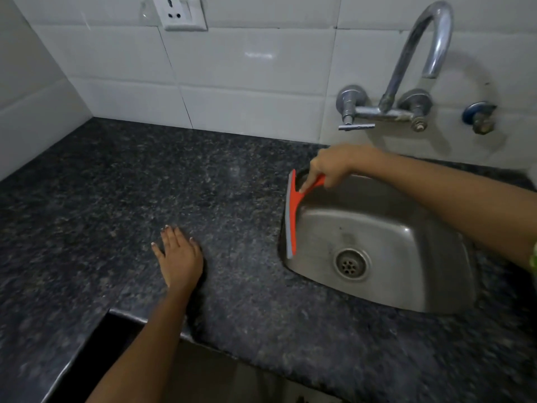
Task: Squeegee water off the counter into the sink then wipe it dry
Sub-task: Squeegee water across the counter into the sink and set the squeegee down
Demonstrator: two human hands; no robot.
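Nearest us, low and left of centre, our left hand (pixel 180 257) lies flat and open on the dark speckled counter (pixel 116 181), fingers spread, holding nothing. Right of it, the steel sink (pixel 386 242) fills the lower right of the frame. Farther up, our right hand (pixel 331 167) is closed around the handle of the orange squeegee (pixel 292 216), its blade along the sink's left rim. Beyond, upper right, the tap (pixel 406 82) is fixed to the white tiles.
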